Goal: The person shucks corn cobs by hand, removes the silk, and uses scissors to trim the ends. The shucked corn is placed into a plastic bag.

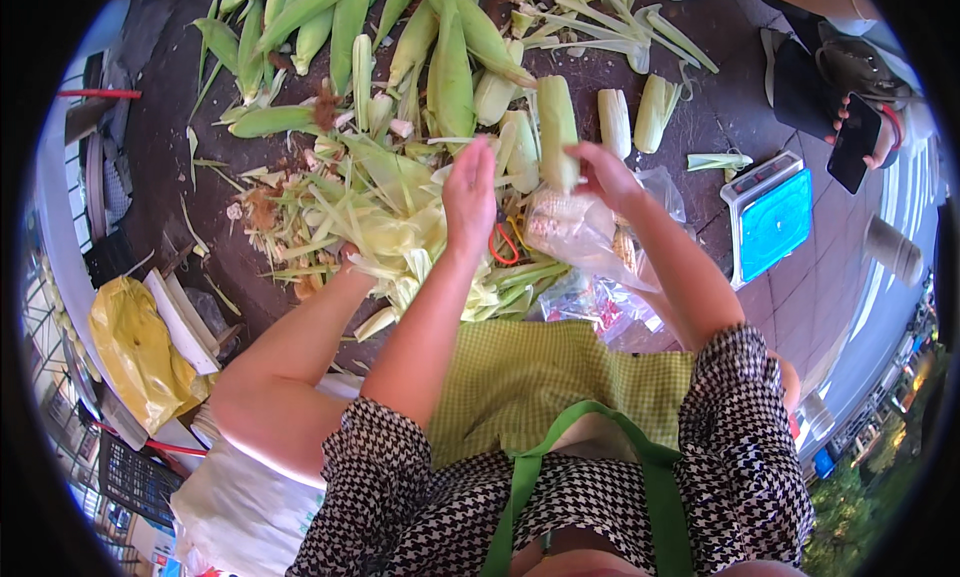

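My right hand (606, 176) has its thumb and fingers at the lower end of a trimmed ear of corn (557, 123), still in pale green husk; the hand is slightly blurred. My left hand (471, 191) is raised over the husk pile with straight fingers, holding nothing that I can see. Below it lies a heap of stripped corn husks (405, 217). Between my hands, an orange scissor-like handle (503, 247) sticks out of the husks. A clear plastic bag with husked corn (570, 221) rests under my right hand.
Unhusked corn ears (454, 74) are piled ahead. More trimmed ears (615, 123) stand to the right, near a scale with a blue top (774, 221). A yellow plastic bag (142, 352) lies at left. Another person's hand (877, 138) holds a phone at upper right.
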Demonstrator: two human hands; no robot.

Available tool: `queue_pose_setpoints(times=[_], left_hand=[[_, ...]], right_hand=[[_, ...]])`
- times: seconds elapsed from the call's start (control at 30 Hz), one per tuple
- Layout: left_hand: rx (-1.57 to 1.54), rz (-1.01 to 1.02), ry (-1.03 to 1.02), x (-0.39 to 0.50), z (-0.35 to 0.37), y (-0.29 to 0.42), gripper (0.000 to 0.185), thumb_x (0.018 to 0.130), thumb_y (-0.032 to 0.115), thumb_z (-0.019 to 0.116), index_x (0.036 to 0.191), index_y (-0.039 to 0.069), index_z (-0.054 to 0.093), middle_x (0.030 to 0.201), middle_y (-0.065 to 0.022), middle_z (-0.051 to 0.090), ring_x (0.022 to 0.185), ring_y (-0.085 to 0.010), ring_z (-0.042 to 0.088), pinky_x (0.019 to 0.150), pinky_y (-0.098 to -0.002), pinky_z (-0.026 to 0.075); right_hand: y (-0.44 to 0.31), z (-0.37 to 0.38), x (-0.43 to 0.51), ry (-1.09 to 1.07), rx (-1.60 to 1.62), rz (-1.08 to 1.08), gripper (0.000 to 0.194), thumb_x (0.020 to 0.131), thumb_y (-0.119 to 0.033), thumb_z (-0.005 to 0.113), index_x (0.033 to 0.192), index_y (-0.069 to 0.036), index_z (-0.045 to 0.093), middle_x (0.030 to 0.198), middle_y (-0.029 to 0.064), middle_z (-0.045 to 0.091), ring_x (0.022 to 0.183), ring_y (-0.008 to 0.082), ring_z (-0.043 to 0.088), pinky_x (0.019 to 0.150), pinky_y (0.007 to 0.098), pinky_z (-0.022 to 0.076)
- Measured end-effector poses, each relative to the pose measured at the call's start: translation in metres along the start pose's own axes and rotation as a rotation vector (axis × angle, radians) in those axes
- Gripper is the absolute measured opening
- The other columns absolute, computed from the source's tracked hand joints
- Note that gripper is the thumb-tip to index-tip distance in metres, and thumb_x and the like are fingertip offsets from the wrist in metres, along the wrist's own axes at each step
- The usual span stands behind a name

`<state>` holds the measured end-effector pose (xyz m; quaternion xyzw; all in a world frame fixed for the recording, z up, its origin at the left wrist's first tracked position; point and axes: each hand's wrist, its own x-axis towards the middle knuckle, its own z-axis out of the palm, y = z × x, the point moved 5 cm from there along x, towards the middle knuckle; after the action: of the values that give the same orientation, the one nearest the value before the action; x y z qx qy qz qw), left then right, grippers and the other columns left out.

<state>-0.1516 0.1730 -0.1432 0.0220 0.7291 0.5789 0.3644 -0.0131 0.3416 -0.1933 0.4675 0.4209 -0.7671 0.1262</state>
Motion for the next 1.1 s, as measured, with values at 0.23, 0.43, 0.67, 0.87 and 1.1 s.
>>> queue_pose_setpoints(times=[0.23, 0.43, 0.67, 0.87, 1.1], left_hand=[[-0.180, 0.174, -0.178, -0.028, 0.017, 0.073, 0.040, 0.091, 0.026, 0.069, 0.121, 0.000, 0.064, 0.111, -0.0084, 0.068, 0.093, -0.0127, 0.062, 0.085, -0.0257, 0.048], [0.134, 0.539, 0.091, -0.094, -0.017, 0.109, 0.019, 0.086, 0.014, 0.071, 0.102, 0.004, 0.073, 0.094, -0.0096, 0.072, 0.085, -0.0172, 0.066, 0.079, -0.0280, 0.051], [-0.006, 0.541, -0.160, -0.177, -0.022, 0.111, 0.015, 0.096, 0.012, 0.057, 0.088, 0.001, 0.061, 0.083, -0.0056, 0.066, 0.066, -0.0144, 0.060, 0.063, -0.0273, 0.051], [-0.176, 0.439, -0.351, -0.213, -0.035, 0.093, 0.016, 0.101, 0.015, 0.051, 0.092, 0.002, 0.056, 0.075, 0.0018, 0.059, 0.060, -0.0057, 0.053, 0.053, -0.0211, 0.048], [-0.178, 0.522, -0.165, -0.210, -0.027, 0.103, 0.027, 0.105, 0.022, 0.040, 0.087, 0.005, 0.050, 0.073, 0.0018, 0.049, 0.067, -0.0065, 0.046, 0.065, -0.0208, 0.041]], right_hand=[[0.021, 0.098, -0.130, -0.217, 0.339, -0.284, 0.051, 0.081, -0.026, 0.057, 0.123, 0.002, 0.051, 0.096, 0.0125, 0.063, 0.082, 0.0227, 0.064, 0.074, 0.0343, 0.0523], [0.038, 0.135, -0.174, -0.061, 0.223, -0.278, 0.065, 0.097, -0.062, 0.037, 0.104, 0.000, 0.053, 0.082, 0.0119, 0.061, 0.061, 0.0180, 0.060, 0.050, 0.0317, 0.0472], [0.024, 0.143, -0.200, -0.116, 0.549, -0.266, 0.061, 0.099, -0.060, 0.029, 0.103, -0.005, 0.055, 0.077, 0.0113, 0.060, 0.059, 0.0217, 0.059, 0.052, 0.0339, 0.0500], [0.037, 0.145, -0.214, -0.220, 0.606, -0.279, 0.061, 0.099, -0.058, 0.031, 0.117, -0.004, 0.055, 0.087, 0.0112, 0.064, 0.067, 0.0238, 0.063, 0.059, 0.0351, 0.0526], [0.038, 0.160, -0.209, -0.093, 0.647, -0.239, 0.053, 0.097, -0.052, 0.044, 0.116, -0.004, 0.057, 0.096, 0.0116, 0.065, 0.074, 0.0237, 0.063, 0.069, 0.0386, 0.0539]])
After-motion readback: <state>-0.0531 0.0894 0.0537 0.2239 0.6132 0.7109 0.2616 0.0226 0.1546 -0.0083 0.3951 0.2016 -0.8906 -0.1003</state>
